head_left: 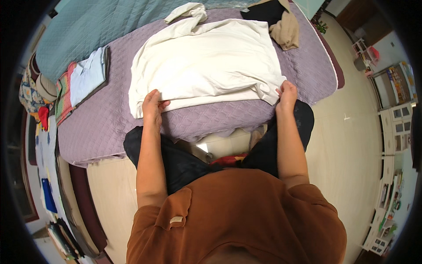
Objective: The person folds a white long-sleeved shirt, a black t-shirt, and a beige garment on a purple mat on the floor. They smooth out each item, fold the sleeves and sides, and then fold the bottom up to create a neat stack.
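Observation:
A white long-sleeved garment (211, 62) lies spread on the mauve quilted cover (217, 114) before me. One sleeve (188, 13) lies bent at its far side. My left hand (154, 105) is at the near left of the garment, with the edge of a folded strip between its thumb and fingers. At the near right corner, my right hand (286, 95) pinches the bunched cloth. Creases run through the fabric beside that hand. The fingertips of both hands are partly hidden.
Folded clothes with a light blue shirt (89, 76) on top lie at the left. Beige and black clothing (285, 31) is heaped at the far right. A blue quilted cover (99, 29) lies behind. White cabinets (400, 128) line the right side, across the tiled floor (343, 138).

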The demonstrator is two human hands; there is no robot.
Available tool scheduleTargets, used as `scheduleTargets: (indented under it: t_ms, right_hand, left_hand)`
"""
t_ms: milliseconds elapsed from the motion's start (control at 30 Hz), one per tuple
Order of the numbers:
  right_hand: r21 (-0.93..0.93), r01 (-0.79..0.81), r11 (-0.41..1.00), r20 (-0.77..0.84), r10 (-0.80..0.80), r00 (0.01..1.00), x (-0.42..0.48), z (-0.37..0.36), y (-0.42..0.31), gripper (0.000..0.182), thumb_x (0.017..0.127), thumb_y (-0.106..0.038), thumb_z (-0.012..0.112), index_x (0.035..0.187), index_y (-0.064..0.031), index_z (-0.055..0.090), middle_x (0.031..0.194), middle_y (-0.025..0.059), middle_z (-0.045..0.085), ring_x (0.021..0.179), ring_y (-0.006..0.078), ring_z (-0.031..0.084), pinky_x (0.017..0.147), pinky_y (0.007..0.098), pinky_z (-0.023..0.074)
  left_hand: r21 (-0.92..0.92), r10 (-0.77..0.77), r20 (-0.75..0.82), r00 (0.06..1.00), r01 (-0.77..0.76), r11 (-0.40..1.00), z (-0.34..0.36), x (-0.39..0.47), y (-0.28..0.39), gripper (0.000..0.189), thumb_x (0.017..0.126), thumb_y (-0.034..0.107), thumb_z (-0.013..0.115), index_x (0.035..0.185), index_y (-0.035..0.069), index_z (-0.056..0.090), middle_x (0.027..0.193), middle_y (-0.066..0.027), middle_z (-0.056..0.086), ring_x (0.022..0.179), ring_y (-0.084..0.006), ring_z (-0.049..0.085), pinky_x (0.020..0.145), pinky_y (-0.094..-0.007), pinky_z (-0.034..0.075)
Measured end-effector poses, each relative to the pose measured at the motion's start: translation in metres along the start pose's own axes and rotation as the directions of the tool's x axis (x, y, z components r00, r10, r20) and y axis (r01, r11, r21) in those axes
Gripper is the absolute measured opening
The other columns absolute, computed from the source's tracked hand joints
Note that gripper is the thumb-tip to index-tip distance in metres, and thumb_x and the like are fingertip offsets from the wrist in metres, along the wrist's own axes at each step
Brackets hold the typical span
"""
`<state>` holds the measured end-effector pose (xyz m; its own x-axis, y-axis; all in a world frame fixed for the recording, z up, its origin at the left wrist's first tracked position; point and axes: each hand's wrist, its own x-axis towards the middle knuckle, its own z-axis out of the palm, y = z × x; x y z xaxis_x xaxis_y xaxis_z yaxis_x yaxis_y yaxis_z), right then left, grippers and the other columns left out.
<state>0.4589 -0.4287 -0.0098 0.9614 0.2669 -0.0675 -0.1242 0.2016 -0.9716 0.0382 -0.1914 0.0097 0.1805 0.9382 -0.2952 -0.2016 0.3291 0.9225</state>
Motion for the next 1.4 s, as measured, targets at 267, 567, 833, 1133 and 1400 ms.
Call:
scheduleTargets:
  t_ms: [267,567,833,1133,1400]
  right_hand:
    - [0.080,-0.189,0.979,-0.052,0.193,0.980,-0.071,-0.008,0.010,0.019,0.097,-0.023,0.070,0.096,-0.0072,0.060,0.084,0.0003,0.057,0.073,0.0096,0.052,0.063,0.0252,0.0446]
    - [-0.007,-0.269,0.963,0.040,0.269,0.962,-0.083,-0.016,0.013,0.030,0.092,-0.014,0.073,0.116,-0.0025,0.060,0.096,0.0034,0.064,0.086,0.0126,0.060,0.070,0.0243,0.0480]
    - [-0.089,0.156,0.984,0.169,-0.140,0.976,-0.054,0.004,-0.017,0.033,0.090,0.004,0.063,0.122,-0.0011,0.058,0.101,0.0045,0.062,0.091,0.0125,0.058,0.087,0.0262,0.0476]
    - [-0.044,0.523,0.851,0.131,-0.515,0.847,0.022,0.045,-0.142,0.029,0.085,0.000,0.070,0.114,-0.0023,0.066,0.092,0.0019,0.059,0.083,0.0130,0.055,0.076,0.0270,0.0486]
    - [-0.337,-0.075,0.939,0.065,0.103,0.993,0.023,-0.011,-0.019,0.045,0.084,-0.014,0.081,0.120,0.0016,0.060,0.098,0.0079,0.066,0.086,0.0160,0.062,0.075,0.0293,0.0515]
  left_hand:
    - [-0.043,-0.005,-0.043,0.999,0.003,0.999,-0.005,0.007,-0.002,0.040,0.092,-0.007,0.043,0.127,-0.002,0.061,0.108,-0.0171,0.062,0.080,-0.0248,0.065,0.071,-0.0365,0.065]
    - [-0.035,-0.021,-0.034,0.999,0.019,0.999,-0.001,0.007,-0.001,0.042,0.092,-0.006,0.042,0.129,-0.002,0.060,0.113,-0.0209,0.064,0.084,-0.0276,0.068,0.074,-0.0397,0.065]
    - [-0.090,-0.017,-0.038,0.999,0.014,0.996,0.002,0.005,0.000,0.044,0.088,-0.010,0.040,0.128,-0.005,0.059,0.111,-0.0200,0.063,0.082,-0.0247,0.066,0.071,-0.0370,0.065]
    - [-0.221,0.014,-0.040,0.999,-0.022,0.975,-0.007,0.008,0.001,0.044,0.089,-0.010,0.041,0.128,-0.004,0.059,0.109,-0.0193,0.064,0.082,-0.0243,0.067,0.071,-0.0369,0.064]
    - [-0.187,-0.006,-0.042,0.999,-0.002,0.982,0.009,-0.005,0.005,0.035,0.094,-0.002,0.047,0.127,-0.001,0.062,0.108,-0.0156,0.066,0.083,-0.0235,0.068,0.072,-0.0351,0.064]
